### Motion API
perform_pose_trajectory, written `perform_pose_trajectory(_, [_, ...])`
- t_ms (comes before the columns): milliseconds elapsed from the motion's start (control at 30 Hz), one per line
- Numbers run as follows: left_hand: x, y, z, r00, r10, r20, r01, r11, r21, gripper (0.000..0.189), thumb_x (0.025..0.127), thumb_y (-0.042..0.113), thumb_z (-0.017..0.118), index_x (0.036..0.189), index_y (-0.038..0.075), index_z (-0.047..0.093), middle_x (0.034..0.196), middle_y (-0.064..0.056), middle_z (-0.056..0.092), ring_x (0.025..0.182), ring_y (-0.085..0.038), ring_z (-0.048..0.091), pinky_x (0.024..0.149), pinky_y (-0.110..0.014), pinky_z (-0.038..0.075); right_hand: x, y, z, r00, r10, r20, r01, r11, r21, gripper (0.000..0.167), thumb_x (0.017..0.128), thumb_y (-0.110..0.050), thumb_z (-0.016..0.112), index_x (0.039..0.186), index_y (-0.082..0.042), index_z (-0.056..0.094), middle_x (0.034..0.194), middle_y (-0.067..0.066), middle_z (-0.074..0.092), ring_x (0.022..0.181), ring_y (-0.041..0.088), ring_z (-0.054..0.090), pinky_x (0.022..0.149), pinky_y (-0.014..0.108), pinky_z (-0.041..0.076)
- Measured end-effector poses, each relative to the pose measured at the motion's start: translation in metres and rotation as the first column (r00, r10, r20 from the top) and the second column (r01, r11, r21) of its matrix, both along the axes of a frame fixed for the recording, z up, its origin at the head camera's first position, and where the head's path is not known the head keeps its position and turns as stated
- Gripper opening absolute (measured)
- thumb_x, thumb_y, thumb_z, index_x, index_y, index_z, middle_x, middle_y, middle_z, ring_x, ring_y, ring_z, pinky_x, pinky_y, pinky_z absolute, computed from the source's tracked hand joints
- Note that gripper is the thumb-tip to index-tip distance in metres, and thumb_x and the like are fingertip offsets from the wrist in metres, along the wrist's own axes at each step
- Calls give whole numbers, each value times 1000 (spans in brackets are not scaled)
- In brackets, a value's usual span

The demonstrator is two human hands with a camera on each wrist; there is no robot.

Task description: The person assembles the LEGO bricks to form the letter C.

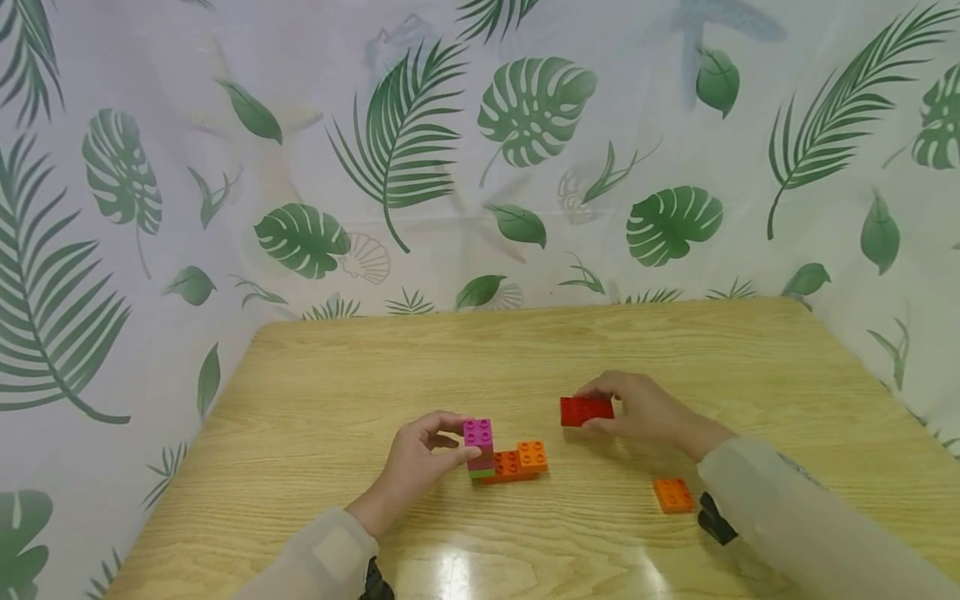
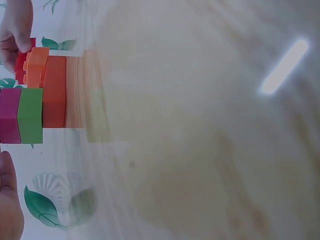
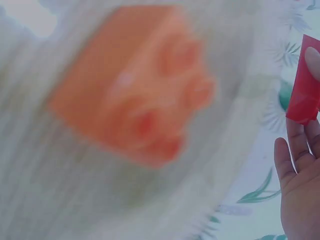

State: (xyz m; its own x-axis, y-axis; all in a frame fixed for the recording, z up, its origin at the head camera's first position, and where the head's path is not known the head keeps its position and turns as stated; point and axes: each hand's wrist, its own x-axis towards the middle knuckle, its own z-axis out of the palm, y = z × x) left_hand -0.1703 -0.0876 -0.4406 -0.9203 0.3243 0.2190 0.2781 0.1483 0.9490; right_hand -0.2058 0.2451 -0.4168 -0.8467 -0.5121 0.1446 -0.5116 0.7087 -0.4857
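My left hand [image 1: 417, 457] pinches the pink brick [image 1: 477, 433] between thumb and fingers. That brick tops a small stack, with a green brick [image 2: 31, 116] under it. The green brick sits on one end of a longer red-orange brick [image 2: 56, 92], and a smaller orange brick [image 1: 532, 456] sits on the other end. To the right and farther back, my right hand [image 1: 647, 413] grips a red brick [image 1: 581, 412] by its right end. The red brick is apart from the stack, and whether it touches the table cannot be told.
A loose orange brick [image 1: 673, 495] lies studs up on the wooden table [image 1: 375, 358], close to the right forearm; it looms blurred in the right wrist view. A white leaf-printed sheet [image 1: 442, 275] hangs behind the table and along its sides.
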Motion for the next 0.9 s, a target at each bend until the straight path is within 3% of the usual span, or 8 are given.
perform_pose_trajectory(367, [0, -1, 0, 1000, -5, -1, 5, 1000, 1, 30, 80, 7, 76, 109, 5, 68, 107, -7, 65, 97, -19, 60, 84, -36, 52, -8, -36, 30, 986, 104, -131, -111, 993, -46, 38, 81, -32, 77, 113, -13, 69, 99, -6, 64, 87, 12, 56, 78, 40, 51])
perform_pose_trajectory(533, [0, 0, 1, 1000, -4, 3, 4, 1000, 3, 30, 80, 7, 77, 109, 5, 68, 106, -7, 66, 96, -20, 60, 84, -36, 52, -4, -54, 36, 977, 163, -140, -179, 978, -107, 37, 82, -32, 76, 113, -13, 70, 97, -8, 63, 86, 9, 56, 77, 36, 51])
perform_pose_trajectory(900, [0, -1, 2, 1000, -13, 21, 13, 1000, 4, 31, 81, 4, 75, 111, 3, 67, 108, -9, 65, 98, -22, 60, 88, -44, 50, 6, -80, 43, 971, 214, -111, -228, 964, -137, 36, 83, -32, 76, 113, -14, 70, 98, -7, 63, 88, 10, 57, 78, 31, 51])
